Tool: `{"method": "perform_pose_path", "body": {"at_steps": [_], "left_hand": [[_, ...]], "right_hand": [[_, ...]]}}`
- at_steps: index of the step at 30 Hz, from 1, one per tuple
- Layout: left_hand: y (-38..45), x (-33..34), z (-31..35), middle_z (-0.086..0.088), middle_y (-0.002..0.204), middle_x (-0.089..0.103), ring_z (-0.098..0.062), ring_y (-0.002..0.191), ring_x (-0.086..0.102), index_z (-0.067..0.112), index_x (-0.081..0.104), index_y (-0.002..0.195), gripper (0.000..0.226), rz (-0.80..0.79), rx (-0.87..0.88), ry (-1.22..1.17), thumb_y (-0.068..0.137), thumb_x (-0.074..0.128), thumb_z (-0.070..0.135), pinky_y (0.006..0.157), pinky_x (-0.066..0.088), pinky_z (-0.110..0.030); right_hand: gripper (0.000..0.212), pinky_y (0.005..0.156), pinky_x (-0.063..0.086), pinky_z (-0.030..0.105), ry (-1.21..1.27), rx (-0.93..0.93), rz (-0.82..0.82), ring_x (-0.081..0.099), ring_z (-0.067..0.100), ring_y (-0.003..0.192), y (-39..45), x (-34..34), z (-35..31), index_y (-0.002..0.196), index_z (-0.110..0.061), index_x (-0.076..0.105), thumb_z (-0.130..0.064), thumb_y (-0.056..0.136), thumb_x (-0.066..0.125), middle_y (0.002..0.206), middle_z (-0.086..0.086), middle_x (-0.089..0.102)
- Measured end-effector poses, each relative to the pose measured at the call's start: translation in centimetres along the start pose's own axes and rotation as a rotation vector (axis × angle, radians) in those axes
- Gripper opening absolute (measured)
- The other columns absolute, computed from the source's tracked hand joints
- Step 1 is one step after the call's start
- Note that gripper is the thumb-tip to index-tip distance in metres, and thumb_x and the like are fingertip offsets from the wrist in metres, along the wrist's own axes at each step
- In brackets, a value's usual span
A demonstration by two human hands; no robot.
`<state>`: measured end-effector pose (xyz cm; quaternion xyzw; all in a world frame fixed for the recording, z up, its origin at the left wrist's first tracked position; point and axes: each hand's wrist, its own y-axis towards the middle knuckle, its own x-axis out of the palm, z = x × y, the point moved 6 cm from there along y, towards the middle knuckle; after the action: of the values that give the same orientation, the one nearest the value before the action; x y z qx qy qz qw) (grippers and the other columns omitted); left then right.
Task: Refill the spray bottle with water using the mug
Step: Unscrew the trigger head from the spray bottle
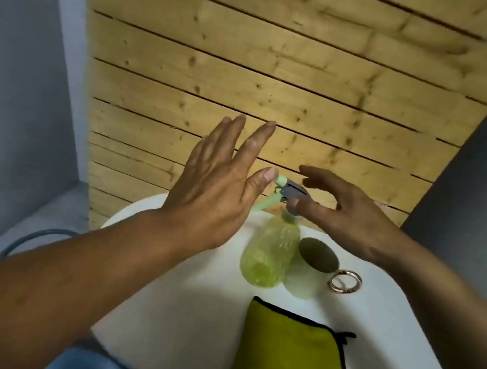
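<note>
Down at the near edge lies the folded yellow-green microfibre cloth with black trim (pixel 291 359), flat on the round white bench (pixel 177 314); just beyond it stands the translucent green plastic spray bottle (pixel 270 255), upright on the bench with its pale green and grey trigger head (pixel 284 191) on top; right beside it, touching or nearly so, sits the white ceramic mug (pixel 306 271), dark inside, and whether it holds water I cannot tell; a gold metal ring (pixel 346 282) shows at the mug's right, probably its handle.

And both hands are in over the bottle's top; the left hand (pixel 218 181) is spread flat, fingers straight, gripping nothing, thumb tip just at the nozzle; the right hand (pixel 343 209) hovers with loosely curved fingers at the grey head, holding nothing yet as far as I can see.

So the step looks like getting the sprayer head off; my call is that one hand should drop to the bottle's body and steady it firmly, because that light plastic will tip or spin; the other should take the collar under the trigger, not the trigger itself, and unscrew it; lift the head straight up so the dip tube clears; mind the mug standing so close.
</note>
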<state>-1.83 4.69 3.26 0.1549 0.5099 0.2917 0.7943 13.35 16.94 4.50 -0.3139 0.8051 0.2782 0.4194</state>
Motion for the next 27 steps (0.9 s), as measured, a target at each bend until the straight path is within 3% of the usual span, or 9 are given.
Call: {"method": "perform_pose_path", "body": {"at_steps": [3,7,10,17,19,23,27], "left_hand": [[-2.2,-0.6,-0.2,0.008,0.171,-0.005,-0.008,0.156,-0.011,0.049,0.000,0.157,0.059,-0.019,-0.067,-0.005,0.103,0.022,0.056,0.123,0.000,-0.034],[-5.2,-1.2,-0.8,0.006,0.171,-0.002,-0.009,0.156,-0.010,0.050,-0.002,0.157,0.060,-0.079,-0.167,-0.016,0.102,0.021,0.056,0.125,0.002,-0.036],[-7.0,-1.8,-1.5,0.004,0.171,0.005,-0.013,0.157,-0.003,0.050,0.000,0.157,0.060,-0.086,-0.223,-0.049,0.102,0.022,0.058,0.128,0.008,-0.042],[-10.7,-2.1,-1.4,0.008,0.169,0.015,-0.014,0.156,0.010,0.044,0.004,0.159,0.064,-0.090,-0.305,-0.132,0.102,0.033,0.056,0.125,0.017,-0.037],[-11.0,-1.2,-1.8,0.009,0.169,0.017,-0.016,0.155,0.016,0.045,0.001,0.159,0.075,-0.144,-0.343,-0.194,0.099,0.045,0.057,0.124,0.021,-0.037],[-12.2,-0.3,-2.1,0.004,0.168,0.021,-0.018,0.154,0.020,0.047,-0.003,0.157,0.114,-0.198,-0.427,-0.342,0.077,0.079,0.056,0.122,0.027,-0.041],[-13.5,-1.3,-2.5,0.005,0.163,0.029,-0.022,0.150,0.029,0.042,0.001,0.158,0.126,-0.135,-0.483,-0.426,0.069,0.090,0.046,0.116,0.032,-0.039]], "right_hand": [[0.065,0.091,0.050,0.030,0.097,0.025,-0.089,0.058,0.009,0.111,0.0,1.0,0.3,0.137,-0.033,0.052,-0.051,0.078,0.075,0.123,-0.013,0.061],[0.033,0.068,0.047,0.026,0.097,0.045,-0.099,0.063,0.015,0.083,1.0,1.0,0.8,0.109,-0.023,0.069,-0.037,0.079,0.079,0.094,-0.004,0.070],[0.020,0.065,0.042,0.027,0.071,0.063,-0.097,0.057,0.014,0.075,0.9,0.9,0.8,0.097,-0.021,0.073,-0.033,0.081,0.078,0.080,-0.004,0.068],[0.017,0.066,0.043,0.030,0.151,0.058,-0.047,0.059,0.020,0.075,0.4,0.0,-0.6,0.091,-0.017,0.074,-0.031,0.081,0.078,0.085,0.008,0.071],[0.019,0.067,0.049,0.030,0.241,0.046,-0.014,0.067,0.023,0.078,0.4,-0.6,-1.7,0.093,-0.012,0.073,-0.028,0.083,0.078,0.088,0.010,0.073],[0.021,0.059,0.054,0.014,0.423,0.009,0.023,0.070,0.020,0.076,-0.4,-1.8,-5.4,0.099,-0.004,0.072,-0.022,0.087,0.074,0.092,0.014,0.074],[0.025,0.068,0.060,0.022,0.551,-0.021,0.032,0.073,0.027,0.083,-1.3,-2.0,-9.4,0.101,0.000,0.070,-0.020,0.087,0.074,0.096,0.017,0.074]]}}
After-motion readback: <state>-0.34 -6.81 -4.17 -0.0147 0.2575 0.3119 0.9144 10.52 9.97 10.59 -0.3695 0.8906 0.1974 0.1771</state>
